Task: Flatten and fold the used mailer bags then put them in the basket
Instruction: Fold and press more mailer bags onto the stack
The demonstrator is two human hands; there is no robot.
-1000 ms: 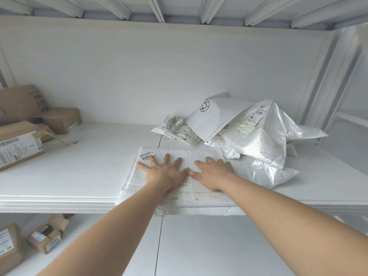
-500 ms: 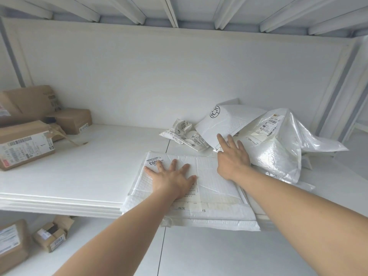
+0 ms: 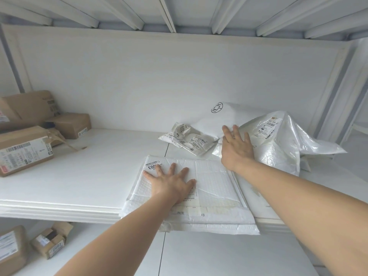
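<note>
Since a moment ago, the right hand has left the flat mailer and gone up to the pile of bags behind it. Its fingers are straight and touch the white bag with the round mark; they do not hold it. That bag lies just past the fingertips, leaning on the shiny bag. The left hand stays spread flat, pressing the flat mailer on the shelf. So the right hand is nearer. No basket shows.
</note>
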